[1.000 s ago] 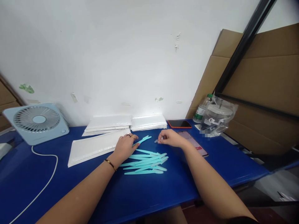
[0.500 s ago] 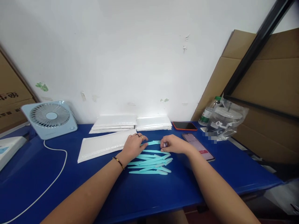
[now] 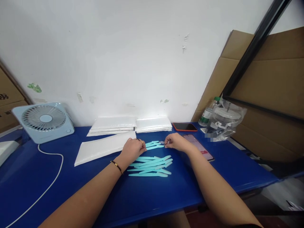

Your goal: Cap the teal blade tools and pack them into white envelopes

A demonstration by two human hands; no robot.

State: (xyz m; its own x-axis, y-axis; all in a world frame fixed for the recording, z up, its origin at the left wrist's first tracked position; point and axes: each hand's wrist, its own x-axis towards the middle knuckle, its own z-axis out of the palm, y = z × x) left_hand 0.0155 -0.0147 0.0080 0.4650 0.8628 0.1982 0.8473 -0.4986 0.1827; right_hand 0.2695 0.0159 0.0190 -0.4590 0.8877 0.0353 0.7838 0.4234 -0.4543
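Observation:
My left hand is closed on the handle ends of a few turquoise eyebrow razors, which stick out to the right from its fingers. At their other end, my right hand pinches with thumb and fingers at the pale translucent tips. Its fingers partly hide those tips. Nearer to me, a loose pile of several more turquoise eyebrow razors lies flat on the blue table, handles to the left. The left hand rests just beside the corner of a white padded envelope.
Stacks of white envelopes stand along the wall. A red-edged phone and a lit phone lie at the right. Beyond them are a bottle and a bagged cup. A blue fan with a cable stands left.
Another razor has left the upper part of the pile and is with those between my hands. My left fingers have closed around the handles. The whole view has shifted slightly.

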